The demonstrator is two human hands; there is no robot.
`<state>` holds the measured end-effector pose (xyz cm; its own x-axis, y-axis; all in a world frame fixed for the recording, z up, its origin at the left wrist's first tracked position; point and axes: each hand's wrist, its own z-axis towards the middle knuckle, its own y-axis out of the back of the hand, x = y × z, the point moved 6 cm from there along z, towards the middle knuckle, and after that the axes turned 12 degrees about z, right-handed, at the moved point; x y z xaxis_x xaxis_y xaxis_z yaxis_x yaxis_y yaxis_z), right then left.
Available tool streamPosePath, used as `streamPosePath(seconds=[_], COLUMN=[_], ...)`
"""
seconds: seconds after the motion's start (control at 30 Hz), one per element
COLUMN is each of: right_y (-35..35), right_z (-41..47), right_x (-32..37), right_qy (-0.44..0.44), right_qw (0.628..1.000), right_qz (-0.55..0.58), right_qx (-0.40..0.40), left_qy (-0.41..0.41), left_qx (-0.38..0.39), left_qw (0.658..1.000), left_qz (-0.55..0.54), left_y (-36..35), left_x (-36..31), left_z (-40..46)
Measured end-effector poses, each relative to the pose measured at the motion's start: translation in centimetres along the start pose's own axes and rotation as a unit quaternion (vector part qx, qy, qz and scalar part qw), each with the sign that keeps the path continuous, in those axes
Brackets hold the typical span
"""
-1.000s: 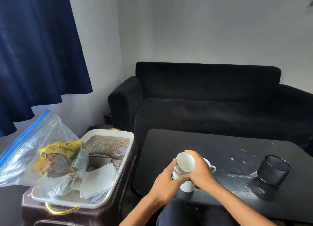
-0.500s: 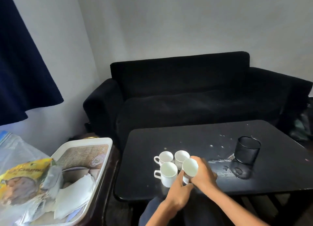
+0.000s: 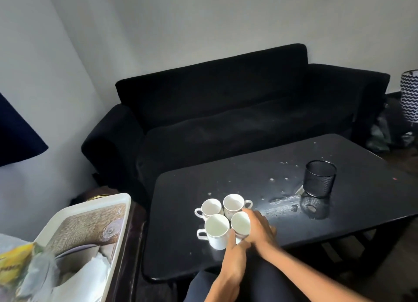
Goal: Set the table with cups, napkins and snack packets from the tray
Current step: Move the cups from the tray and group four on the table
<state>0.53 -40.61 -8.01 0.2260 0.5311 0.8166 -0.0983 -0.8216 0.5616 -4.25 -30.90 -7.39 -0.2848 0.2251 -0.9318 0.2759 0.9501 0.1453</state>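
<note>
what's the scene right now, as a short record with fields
cups: four white cups clustered on the near part of the black table
right hand: right hand around the near-right cup
left hand: left hand at that cup's base
tray: white tray left of the table, holding napkins and a yellow snack packet
other: black mesh holder on the table; black sofa behind

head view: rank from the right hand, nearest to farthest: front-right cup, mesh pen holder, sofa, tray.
1. front-right cup: the right hand lies against its right side.
2. mesh pen holder: on the table, right of and behind the hand.
3. tray: off the table, far left; a close call with the holder.
4. sofa: beyond the table's far edge.
</note>
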Motion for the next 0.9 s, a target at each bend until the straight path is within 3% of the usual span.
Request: streamPosePath(seconds=[0.37, 0.47, 0.67, 0.9], right_y=[-1.1, -1.0, 1.4, 0.8], right_z=[1.1, 0.6, -1.0, 0.5], right_x=[-0.9, -0.7, 1.1, 6.4], right_qy=[-0.004, 0.031, 0.128, 0.238], right_qw=[0.999, 0.998, 0.989, 0.967], right_qz=[0.017, -0.051, -0.050, -0.061], right_qx=[0.034, 0.010, -0.049, -0.061], left_qy=[-0.004, 0.006, 0.055, -0.048], left_qx=[-0.045, -0.043, -0.100, -0.209], left_qw=[0.999, 0.998, 0.993, 0.975], left_qz=[0.020, 0.043, 0.016, 0.057], left_y=[-0.1, -0.1, 0.1, 4.0], left_x=[0.2, 0.3, 0.6, -3.0], left_z=[0.6, -0.1, -1.7, -1.8])
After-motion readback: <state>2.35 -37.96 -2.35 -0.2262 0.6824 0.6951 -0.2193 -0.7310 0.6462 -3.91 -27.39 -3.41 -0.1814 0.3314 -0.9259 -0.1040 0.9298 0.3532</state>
